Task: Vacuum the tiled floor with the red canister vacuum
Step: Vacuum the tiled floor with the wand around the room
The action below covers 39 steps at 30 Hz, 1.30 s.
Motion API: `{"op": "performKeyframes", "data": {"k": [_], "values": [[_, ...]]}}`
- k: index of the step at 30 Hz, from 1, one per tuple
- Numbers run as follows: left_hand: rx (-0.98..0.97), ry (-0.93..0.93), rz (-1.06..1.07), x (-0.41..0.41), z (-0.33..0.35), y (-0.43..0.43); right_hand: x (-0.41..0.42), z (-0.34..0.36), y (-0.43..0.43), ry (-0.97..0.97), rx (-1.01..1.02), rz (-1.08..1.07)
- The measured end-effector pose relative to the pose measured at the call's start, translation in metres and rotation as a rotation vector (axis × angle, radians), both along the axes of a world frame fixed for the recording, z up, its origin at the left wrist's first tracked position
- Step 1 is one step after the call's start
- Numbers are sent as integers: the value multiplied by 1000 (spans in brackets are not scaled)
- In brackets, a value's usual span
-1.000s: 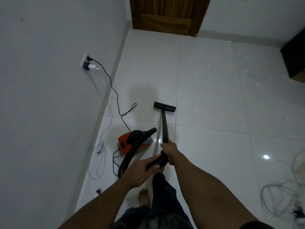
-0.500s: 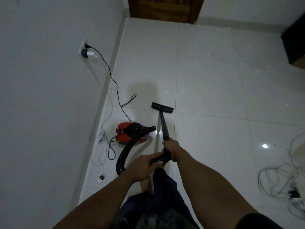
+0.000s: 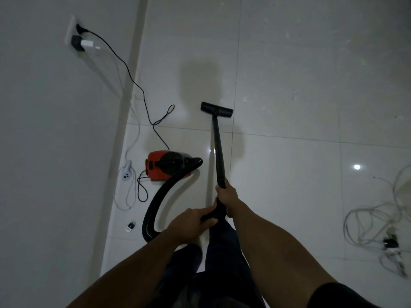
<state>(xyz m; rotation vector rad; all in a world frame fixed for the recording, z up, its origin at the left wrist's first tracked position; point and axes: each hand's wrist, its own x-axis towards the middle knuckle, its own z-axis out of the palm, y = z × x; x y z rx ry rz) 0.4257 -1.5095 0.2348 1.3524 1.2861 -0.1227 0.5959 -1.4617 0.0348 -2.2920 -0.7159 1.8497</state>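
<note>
My right hand (image 3: 226,195) is clenched round the near end of the black wand (image 3: 219,150), with the forearm stretched forward. My left hand (image 3: 191,223) grasps the curved handle piece just behind it, where the hose (image 3: 160,198) joins. The two hands lie close together above my legs.

The wand runs straight ahead to the floor head (image 3: 216,110), which lies flat on the tiled floor (image 3: 289,174) just past a grout line.

The red vacuum (image 3: 160,165) sits on the floor left of the wand, near the wall (image 3: 55,152). Its hose loops out from the front and curves back to my left hand.

Left edge: the wall and its pale skirting run the length of the view. A black cord (image 3: 133,81) drops from the outlet (image 3: 74,34) and loops on the tiles (between skirting and floor head) before reaching the vacuum. A white power strip (image 3: 126,174) lies between vacuum and wall, and a small plug (image 3: 130,226) lies beside the hose bend.

Right edge: a tangle of white cables (image 3: 373,221) lies well apart from the wand.

Open tiles, dotted with pale specks (image 3: 295,96), spread ahead and to the right of the floor head.
</note>
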Motion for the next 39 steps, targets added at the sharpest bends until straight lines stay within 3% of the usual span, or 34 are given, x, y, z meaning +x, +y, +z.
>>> {"op": "performKeyframes", "data": {"k": [3, 6, 23, 27, 39], "values": [[-23, 28, -6, 14, -8, 38, -3, 94, 50, 40, 16, -13], [-33, 58, 2, 26, -8, 76, 7, 119, 93, 99, 1, -76], [-13, 28, 15, 72, -9, 309, 48, 115, 336, 89, 40, -48], [26, 60, -48, 58, -2, 386, 37, 120, 410, 102, 38, -52], [50, 21, 60, -6, 7, 593, -25, 134, 625, 96, 65, -41]]}}
